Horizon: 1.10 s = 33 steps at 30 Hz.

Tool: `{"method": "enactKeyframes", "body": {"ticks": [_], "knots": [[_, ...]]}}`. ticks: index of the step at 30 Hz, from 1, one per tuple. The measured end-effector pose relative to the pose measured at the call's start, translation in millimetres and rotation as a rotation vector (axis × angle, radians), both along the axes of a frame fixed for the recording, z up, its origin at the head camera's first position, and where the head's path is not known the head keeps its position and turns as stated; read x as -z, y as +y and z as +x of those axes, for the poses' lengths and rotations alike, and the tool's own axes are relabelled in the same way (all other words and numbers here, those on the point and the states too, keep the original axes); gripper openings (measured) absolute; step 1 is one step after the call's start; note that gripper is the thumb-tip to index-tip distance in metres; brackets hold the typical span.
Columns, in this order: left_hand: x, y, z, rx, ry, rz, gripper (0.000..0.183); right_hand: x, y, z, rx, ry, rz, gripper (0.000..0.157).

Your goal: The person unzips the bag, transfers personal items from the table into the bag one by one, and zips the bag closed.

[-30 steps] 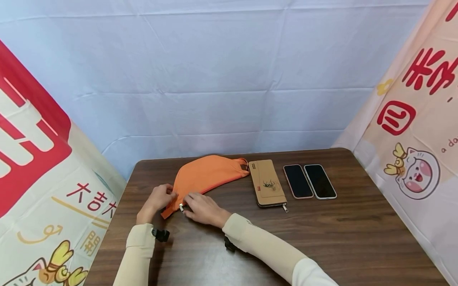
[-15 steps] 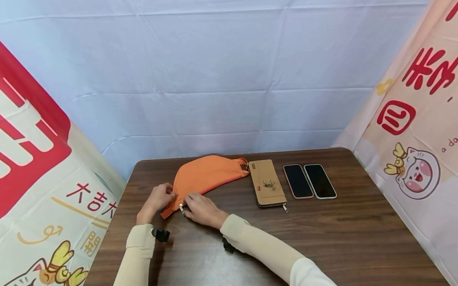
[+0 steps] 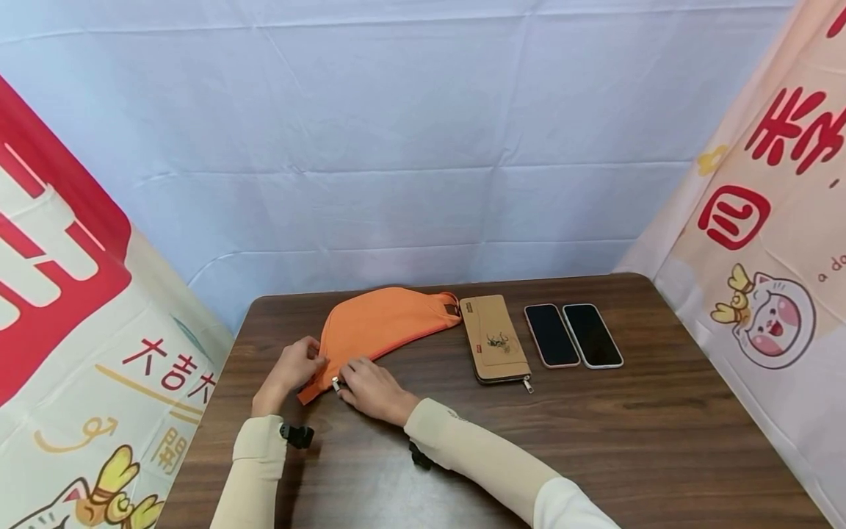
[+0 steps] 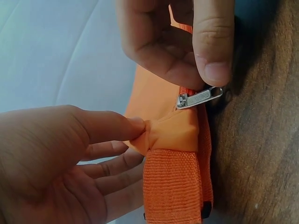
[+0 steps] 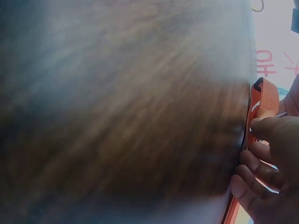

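An orange waist bag [image 3: 380, 323] lies on the table toward the left, its zipper edge facing me. My left hand [image 3: 294, 369] pinches the fabric at the bag's left end, thumb on top, just above the webbing strap [image 4: 172, 186]. My right hand [image 3: 375, 389] is at the zipper edge close beside it. In the left wrist view, the silver zipper pull [image 4: 201, 99] sticks out with its end at my right thumb tip, thumb and finger closing on it. Red zipper teeth show just above the slider. The right wrist view shows my right fingers [image 5: 261, 172] curled along the bag's edge.
A tan long wallet [image 3: 494, 338] with a zipper lies right of the bag. Farther right, two phones [image 3: 551, 336] lie side by side, screens dark. The brown wooden table [image 3: 595, 441] backs onto a pale cloth [image 3: 396, 147], with printed cloths at both sides.
My right forearm and wrist have shifted slightly left. Both hands stay at the bag's left end, and the bag, wallet and phones lie as before.
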<state>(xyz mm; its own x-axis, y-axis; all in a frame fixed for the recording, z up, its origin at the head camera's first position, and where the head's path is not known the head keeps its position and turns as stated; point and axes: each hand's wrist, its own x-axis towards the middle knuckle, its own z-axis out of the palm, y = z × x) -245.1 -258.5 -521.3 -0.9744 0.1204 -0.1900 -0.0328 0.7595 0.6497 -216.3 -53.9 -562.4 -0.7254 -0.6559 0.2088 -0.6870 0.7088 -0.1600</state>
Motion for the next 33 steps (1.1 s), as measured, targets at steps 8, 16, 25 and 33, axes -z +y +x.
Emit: {"method": "enactKeyframes", "body": {"ticks": [8, 16, 25, 33], "knots": [[1.0, 0.9, 1.7, 0.02, -0.005, 0.022, 0.038, 4.4, -1.2, -0.8, 0.015, 0.041, 0.015, 0.02], [2.1, 0.4, 2.5, 0.019, 0.004, 0.018, 0.04, 6.3, -3.8, 0.9, 0.018, 0.066, -0.021, 0.017], [0.8, -1.0, 2.8, 0.022, -0.011, 0.018, 0.045, 6.5, -9.5, 2.9, 0.053, 0.117, -0.008, 0.027], [-3.4, -0.7, 4.2, 0.033, -0.029, 0.022, 0.05, 5.2, -15.3, 3.0, 0.088, 0.133, 0.025, 0.027]]}}
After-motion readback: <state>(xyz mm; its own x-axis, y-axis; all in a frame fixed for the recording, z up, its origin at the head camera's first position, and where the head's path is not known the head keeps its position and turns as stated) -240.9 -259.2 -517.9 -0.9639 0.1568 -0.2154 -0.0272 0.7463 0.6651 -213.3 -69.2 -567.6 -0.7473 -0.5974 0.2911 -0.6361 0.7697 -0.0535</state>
